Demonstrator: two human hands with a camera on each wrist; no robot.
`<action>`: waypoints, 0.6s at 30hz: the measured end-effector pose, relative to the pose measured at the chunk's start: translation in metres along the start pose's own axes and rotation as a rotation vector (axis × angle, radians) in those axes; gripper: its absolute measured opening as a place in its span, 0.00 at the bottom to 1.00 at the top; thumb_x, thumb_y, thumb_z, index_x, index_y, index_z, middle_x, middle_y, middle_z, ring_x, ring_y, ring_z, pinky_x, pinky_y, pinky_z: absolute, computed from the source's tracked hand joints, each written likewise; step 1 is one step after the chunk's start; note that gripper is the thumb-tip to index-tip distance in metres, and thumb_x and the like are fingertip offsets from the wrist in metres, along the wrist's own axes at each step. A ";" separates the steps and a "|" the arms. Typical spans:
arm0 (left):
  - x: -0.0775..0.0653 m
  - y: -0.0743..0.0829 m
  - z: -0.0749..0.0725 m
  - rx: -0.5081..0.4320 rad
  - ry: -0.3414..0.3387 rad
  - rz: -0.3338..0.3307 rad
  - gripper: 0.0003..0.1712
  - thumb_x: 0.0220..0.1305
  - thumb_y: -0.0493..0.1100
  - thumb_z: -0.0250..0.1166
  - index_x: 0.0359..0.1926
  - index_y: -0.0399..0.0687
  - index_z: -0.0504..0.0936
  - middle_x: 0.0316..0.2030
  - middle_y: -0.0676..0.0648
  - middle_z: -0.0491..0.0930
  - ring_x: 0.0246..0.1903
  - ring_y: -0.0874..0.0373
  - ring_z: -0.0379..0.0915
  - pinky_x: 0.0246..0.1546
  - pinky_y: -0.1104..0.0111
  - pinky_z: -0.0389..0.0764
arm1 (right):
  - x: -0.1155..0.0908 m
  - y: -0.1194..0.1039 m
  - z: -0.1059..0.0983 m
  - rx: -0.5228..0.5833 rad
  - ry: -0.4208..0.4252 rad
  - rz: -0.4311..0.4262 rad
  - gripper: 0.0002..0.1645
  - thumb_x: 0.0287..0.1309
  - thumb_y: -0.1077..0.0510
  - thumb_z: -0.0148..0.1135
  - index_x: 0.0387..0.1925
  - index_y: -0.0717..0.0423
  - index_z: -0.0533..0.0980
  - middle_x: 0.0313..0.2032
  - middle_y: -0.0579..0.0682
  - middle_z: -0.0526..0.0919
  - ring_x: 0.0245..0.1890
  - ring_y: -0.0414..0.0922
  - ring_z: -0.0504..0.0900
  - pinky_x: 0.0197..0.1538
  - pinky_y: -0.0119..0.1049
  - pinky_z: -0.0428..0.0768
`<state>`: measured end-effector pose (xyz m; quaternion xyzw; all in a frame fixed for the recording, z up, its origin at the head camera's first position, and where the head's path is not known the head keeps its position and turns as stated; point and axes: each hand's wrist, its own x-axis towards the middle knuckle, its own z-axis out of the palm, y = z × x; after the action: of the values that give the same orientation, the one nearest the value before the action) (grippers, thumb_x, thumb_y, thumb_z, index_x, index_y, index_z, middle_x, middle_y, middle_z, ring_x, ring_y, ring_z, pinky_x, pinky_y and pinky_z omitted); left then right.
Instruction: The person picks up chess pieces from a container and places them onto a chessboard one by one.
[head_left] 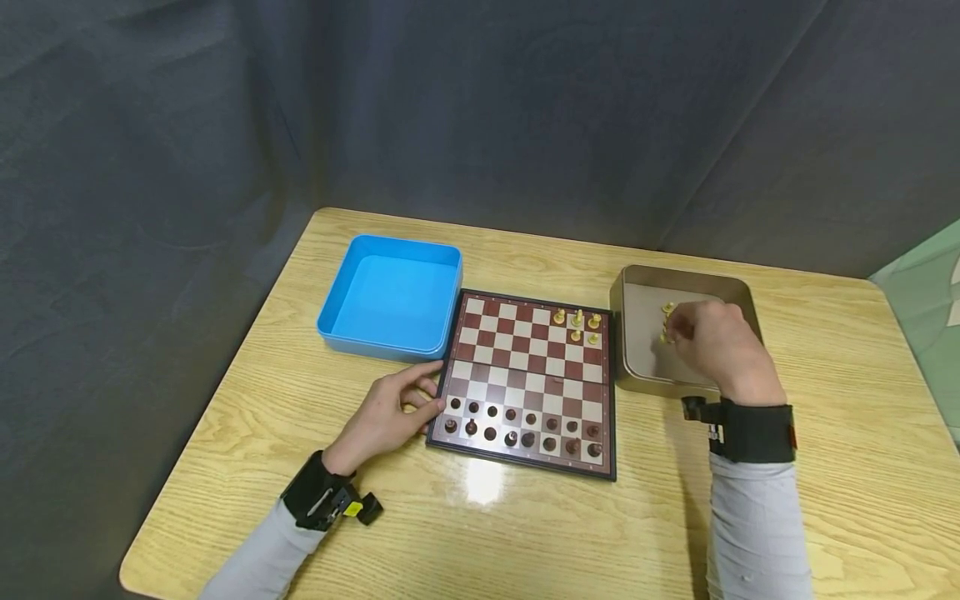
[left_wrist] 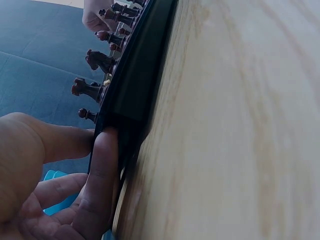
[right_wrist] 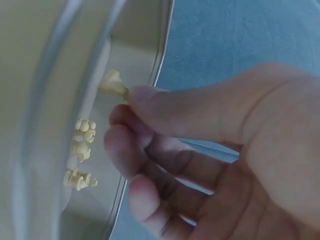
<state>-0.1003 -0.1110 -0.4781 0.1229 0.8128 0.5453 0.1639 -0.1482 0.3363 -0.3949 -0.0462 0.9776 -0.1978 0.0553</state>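
Observation:
A folding chessboard (head_left: 517,383) lies on the table, its dark chess pieces (head_left: 530,419) standing in two rows along the near side. Several cream pieces (head_left: 577,320) stand at its far right corner. My left hand (head_left: 393,408) grips the board's left edge near the front, with the thumb and a finger on the rim in the left wrist view. Over the brown metal tin (head_left: 645,371), my right hand (head_left: 720,346) pinches a cream chess piece (right_wrist: 113,83) between thumb and index finger; its kind is unclear. Other cream pieces (right_wrist: 80,179) lie in the tin below the fingers.
A blue open box (head_left: 390,300) stands left of the board, close to its far left corner. The tin sits right beside the board's right edge. Behind the wooden table (head_left: 525,542) hangs a dark curtain (head_left: 525,125).

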 end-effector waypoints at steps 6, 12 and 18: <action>0.000 0.001 0.000 0.001 0.002 -0.005 0.35 0.70 0.31 0.70 0.75 0.36 0.72 0.46 0.39 0.84 0.34 0.57 0.86 0.30 0.66 0.91 | 0.000 -0.008 0.004 -0.010 0.217 -0.143 0.06 0.61 0.73 0.65 0.36 0.67 0.87 0.32 0.61 0.89 0.27 0.50 0.83 0.28 0.37 0.78; 0.000 0.001 0.000 0.008 0.002 0.002 0.35 0.70 0.31 0.70 0.75 0.36 0.72 0.46 0.40 0.84 0.34 0.57 0.86 0.30 0.67 0.91 | 0.000 -0.021 0.008 0.045 0.339 -0.242 0.08 0.61 0.73 0.66 0.38 0.65 0.88 0.33 0.59 0.90 0.30 0.51 0.85 0.29 0.30 0.74; 0.001 0.000 0.000 0.005 0.003 0.000 0.35 0.70 0.31 0.71 0.75 0.36 0.72 0.46 0.40 0.84 0.34 0.57 0.86 0.31 0.66 0.92 | 0.003 -0.039 0.015 0.064 0.389 -0.302 0.07 0.62 0.71 0.67 0.40 0.62 0.88 0.34 0.57 0.90 0.28 0.49 0.84 0.28 0.32 0.73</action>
<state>-0.1010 -0.1109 -0.4783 0.1222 0.8144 0.5436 0.1624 -0.1468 0.2941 -0.3932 -0.1509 0.9451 -0.2398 -0.1625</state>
